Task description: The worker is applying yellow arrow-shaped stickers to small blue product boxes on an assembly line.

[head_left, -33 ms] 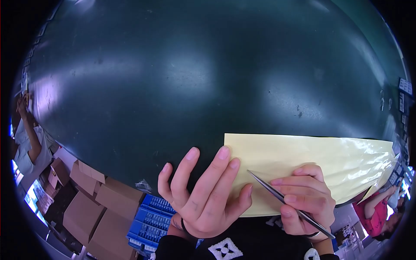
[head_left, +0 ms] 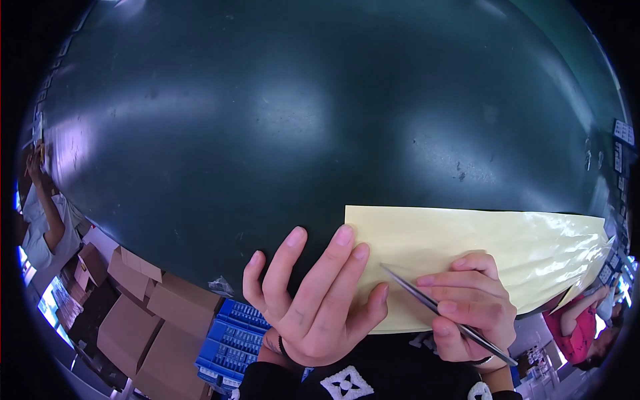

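A pale yellow, partly glossy sheet [head_left: 453, 233] lies along the near edge of the dark green table. My left hand [head_left: 317, 310] rests at its left end, fingers spread; the index and middle fingertips touch the sheet's left edge, and the hand holds nothing. Between the thumb and fingers of my right hand [head_left: 477, 307] is a pair of slim metal tweezers [head_left: 410, 287]. Their pointed tip is over the sheet, just right of my left fingers, and the back end slants down to the right. Whether the tip touches the sheet, I cannot tell.
The dark green tabletop [head_left: 287, 113] stretches ahead. Blue trays [head_left: 230, 343] and open cardboard boxes [head_left: 153, 327] stand below its left edge, near a clear plastic scrap [head_left: 220, 285]. A person [head_left: 47, 220] sits at far left, another in red [head_left: 577, 330] at right.
The tweezers have tilted very slightly in my right hand, their tip a touch lower and their back end a little to the right. My left hand and the sheet look unmoved.
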